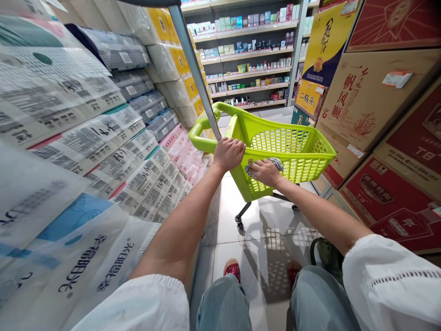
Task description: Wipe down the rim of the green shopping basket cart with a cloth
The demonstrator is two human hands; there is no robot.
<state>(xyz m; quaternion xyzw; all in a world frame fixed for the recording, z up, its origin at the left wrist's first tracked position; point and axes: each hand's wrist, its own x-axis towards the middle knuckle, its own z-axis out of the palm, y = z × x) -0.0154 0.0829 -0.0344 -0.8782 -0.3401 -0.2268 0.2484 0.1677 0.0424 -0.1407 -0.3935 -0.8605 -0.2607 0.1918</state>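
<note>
A lime-green plastic shopping cart (243, 186) with a latticed basket stands on castors in front of me. My left hand (230, 153) is closed over the cart's near rim, close to the lower end of a grey metal pole (196, 62) that slants up to the top edge. Against the near side of the basket, below the rim, my right hand (264, 173) presses a bunched striped cloth (276, 163). Its fingers are closed around the cloth. The part of the basket behind both hands is hidden.
Packs of paper tissue (131, 151) rise in stacks along my left. Stacked cartons (358, 99) line the right side. Across the far end are shelves (253, 73) of small boxes and bottles. A dark green bag (327, 257) lies by my right leg on the tiled floor (225, 216).
</note>
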